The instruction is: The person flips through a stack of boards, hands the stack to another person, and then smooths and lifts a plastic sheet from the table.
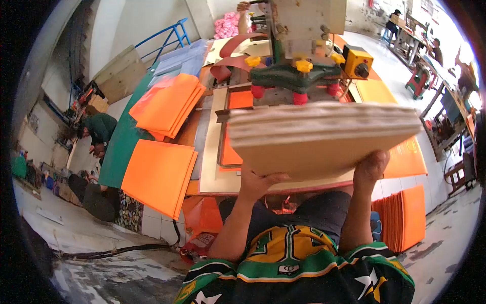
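Observation:
A thick tan board with layered edges (324, 144) is raised in front of me, tilted so its underside faces me. My left hand (257, 181) grips its lower left corner, thumb along the near face, the other fingers hidden. On its lower right side, my right hand (373, 166) clasps the board, with part of the fingers out of sight behind it. Beyond and below it, a dark metal frame (223, 116) lies on the pale table board (208, 172), with orange sheet (240, 100) showing inside the frame. The board hides much of this area.
Above the table hangs a press head with a green bracket (288, 76) and a yellow control box (357, 62). Orange sheets (157, 172) lie at left; an orange stack (397, 218) stands on the floor at right. Another person (98, 126) is at far left.

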`<state>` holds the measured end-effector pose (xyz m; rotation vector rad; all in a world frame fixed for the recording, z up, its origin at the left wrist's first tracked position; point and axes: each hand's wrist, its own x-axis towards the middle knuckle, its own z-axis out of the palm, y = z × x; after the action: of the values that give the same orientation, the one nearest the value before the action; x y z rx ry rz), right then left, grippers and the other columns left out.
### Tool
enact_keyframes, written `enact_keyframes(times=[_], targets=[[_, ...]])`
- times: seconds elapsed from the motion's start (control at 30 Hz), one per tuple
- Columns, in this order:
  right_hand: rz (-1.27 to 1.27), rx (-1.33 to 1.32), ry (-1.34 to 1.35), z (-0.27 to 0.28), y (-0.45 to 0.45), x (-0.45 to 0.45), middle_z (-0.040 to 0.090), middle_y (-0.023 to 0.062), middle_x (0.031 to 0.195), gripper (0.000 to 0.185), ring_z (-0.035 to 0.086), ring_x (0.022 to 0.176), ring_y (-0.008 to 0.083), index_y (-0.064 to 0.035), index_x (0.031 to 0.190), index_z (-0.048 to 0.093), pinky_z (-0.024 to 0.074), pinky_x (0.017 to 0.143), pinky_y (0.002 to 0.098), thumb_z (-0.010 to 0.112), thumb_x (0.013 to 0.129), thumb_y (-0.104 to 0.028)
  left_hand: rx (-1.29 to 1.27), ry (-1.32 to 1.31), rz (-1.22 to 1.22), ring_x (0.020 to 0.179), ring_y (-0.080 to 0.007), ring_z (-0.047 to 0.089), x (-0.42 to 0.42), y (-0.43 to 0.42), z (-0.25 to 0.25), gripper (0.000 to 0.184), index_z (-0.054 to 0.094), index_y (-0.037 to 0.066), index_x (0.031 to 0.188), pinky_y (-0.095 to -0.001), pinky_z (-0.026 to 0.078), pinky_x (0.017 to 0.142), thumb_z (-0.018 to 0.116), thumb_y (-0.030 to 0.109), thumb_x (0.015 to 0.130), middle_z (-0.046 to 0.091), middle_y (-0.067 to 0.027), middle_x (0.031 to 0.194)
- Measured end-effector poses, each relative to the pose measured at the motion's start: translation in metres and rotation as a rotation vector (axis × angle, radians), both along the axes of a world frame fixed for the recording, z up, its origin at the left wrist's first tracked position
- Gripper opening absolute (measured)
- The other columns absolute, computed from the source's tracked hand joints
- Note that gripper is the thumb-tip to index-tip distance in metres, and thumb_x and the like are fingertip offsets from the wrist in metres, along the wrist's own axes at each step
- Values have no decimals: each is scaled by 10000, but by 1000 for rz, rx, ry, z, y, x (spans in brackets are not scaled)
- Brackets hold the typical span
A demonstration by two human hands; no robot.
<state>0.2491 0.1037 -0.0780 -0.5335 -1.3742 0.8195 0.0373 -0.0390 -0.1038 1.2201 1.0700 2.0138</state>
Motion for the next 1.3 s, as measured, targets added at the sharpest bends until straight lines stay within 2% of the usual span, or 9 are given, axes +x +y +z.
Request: enact_keyframes(times=[0.17,0.3,0.43,0.5,0.7,0.8,1.13,1.2,1.3], targets=[[-79,101,28,-2,-8,5,564,117,984,782,519,952,190,57,1020,524,420,840,335,371,822,-685,-126,26,55,825,-167,631,1,-2,-6,393,612,-21,936,-305,543,733,817,68,613,656,-75,898],[-68,132,-88,7,-9,6,549,118,984,780,507,947,188,61,996,518,407,850,341,339,832,-679,-20,38,85,867,-179,625,2,1,-12,526,558,-22,1040,-315,543,767,824,55,592,629,-114,988],[-30,120,-31,18,-10,0,539,105,941,779,499,904,176,60,960,520,405,830,331,337,828,-686,-105,-31,34,850,-170,629,6,-2,2,468,589,-25,994,-305,541,746,821,46,594,644,-95,948],[-40,94,-36,24,-12,-2,537,103,937,769,495,891,173,55,952,522,404,815,323,339,832,-682,34,-57,119,814,-159,636,14,-3,15,382,622,-25,936,-289,536,721,810,41,610,657,-74,897],[-96,103,-97,28,-6,-8,561,80,854,736,504,797,159,49,918,542,401,706,302,352,850,-659,-3,-107,107,764,-155,638,14,3,9,299,634,-24,890,-276,530,698,793,75,657,662,-67,857],[1,46,-5,26,0,-11,533,30,757,680,482,725,114,33,846,539,403,628,279,475,815,-643,22,-152,96,774,-152,629,17,3,17,338,614,-18,915,-275,522,700,800,102,659,652,-63,858],[75,96,7,37,1,-9,593,94,825,585,568,767,171,42,880,569,439,664,293,548,827,-541,-11,-163,241,742,-148,609,16,11,5,397,576,5,927,-256,504,675,815,115,630,618,-31,841],[147,114,58,37,1,-10,595,95,856,552,569,785,166,43,900,574,446,698,283,572,828,-504,144,-54,308,728,-133,598,19,15,9,388,575,16,914,-255,495,667,810,100,617,610,-19,825],[160,112,53,40,0,-9,595,93,857,543,565,795,163,44,913,573,443,704,282,581,828,-492,110,-96,235,722,-120,588,16,13,7,372,577,25,899,-251,487,662,801,84,607,601,-9,807]])
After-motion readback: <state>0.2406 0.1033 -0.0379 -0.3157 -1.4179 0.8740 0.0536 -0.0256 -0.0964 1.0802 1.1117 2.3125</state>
